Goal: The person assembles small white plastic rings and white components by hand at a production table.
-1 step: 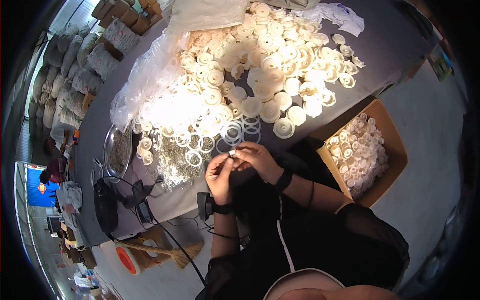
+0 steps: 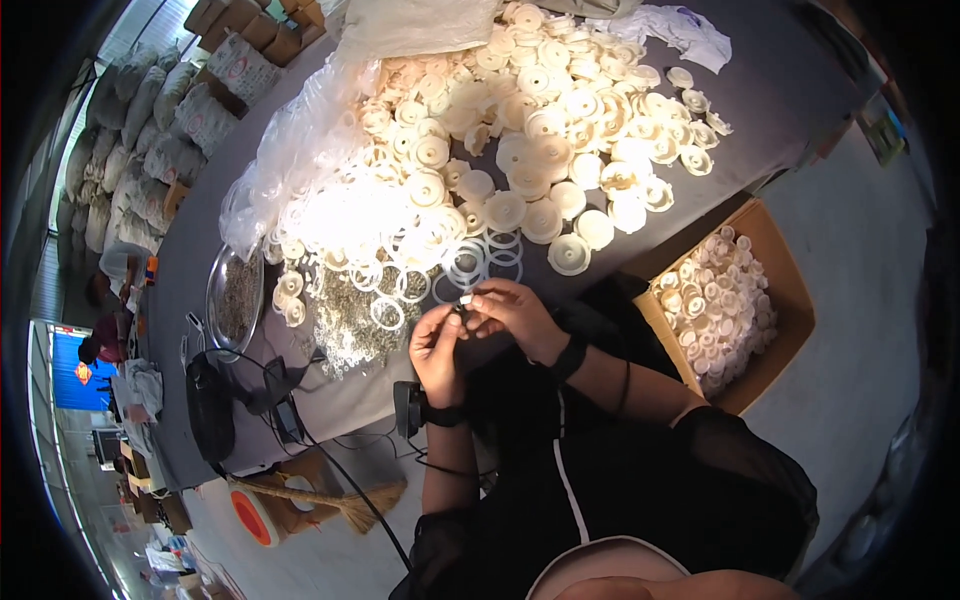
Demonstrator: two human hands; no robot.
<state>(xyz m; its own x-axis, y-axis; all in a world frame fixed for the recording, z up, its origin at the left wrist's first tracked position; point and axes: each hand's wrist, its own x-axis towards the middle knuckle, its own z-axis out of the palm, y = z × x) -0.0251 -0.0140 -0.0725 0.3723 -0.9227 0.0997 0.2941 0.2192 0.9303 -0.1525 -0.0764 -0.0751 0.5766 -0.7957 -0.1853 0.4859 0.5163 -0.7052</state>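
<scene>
My left hand (image 2: 436,352) and my right hand (image 2: 512,318) meet at the table's near edge, fingertips almost touching. Between the right thumb and fingers is a small white piece (image 2: 466,299). The left hand pinches a small dark piece (image 2: 460,310) right beside it; its exact kind is too small to tell. Just beyond the fingers lie several thin translucent rings (image 2: 388,313), some overlapping. A pile of tiny metal parts (image 2: 350,335) spreads to the left of the hands. Farther back, a large heap of cream-coloured round plastic caps (image 2: 540,223) covers the table.
An oval metal tray (image 2: 210,312) of small parts sits at left, near a black pouch (image 2: 211,410) and cables. A cardboard box (image 2: 795,330) of small white plastic parts (image 2: 715,310) stands at right. Clear plastic bags (image 2: 290,150) lie behind. A straw broom (image 2: 370,505) rests below the table.
The small white piece and the dark piece show slightly farther apart at my fingertips. Otherwise both hands hold nearly the same place.
</scene>
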